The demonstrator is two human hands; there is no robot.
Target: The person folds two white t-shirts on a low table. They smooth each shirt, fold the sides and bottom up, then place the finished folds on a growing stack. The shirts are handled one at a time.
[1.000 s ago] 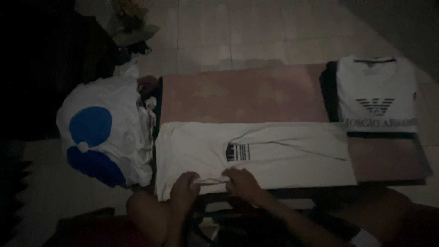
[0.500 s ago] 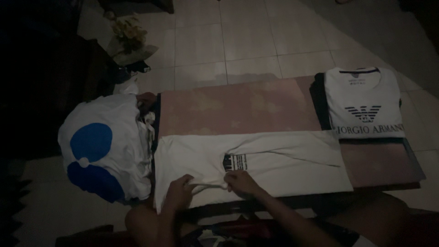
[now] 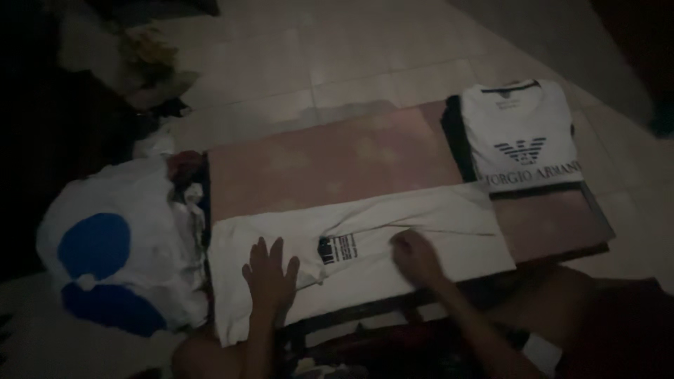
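White shirt (image 3: 393,238) — under both hands (image 3: 270,277)

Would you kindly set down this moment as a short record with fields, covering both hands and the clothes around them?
Light: very dim
Left hand: flat, fingers spread, pressing on the white shirt
Right hand: resting on the same shirt, right of its dark printed patch; grip unclear
White shirt: laid lengthwise along the near edge of the low table
Folded shirt: white, dark print, on the table's far right end
Bag: white with blue shapes, left of the table, holding clothes
Floor: pale tiles
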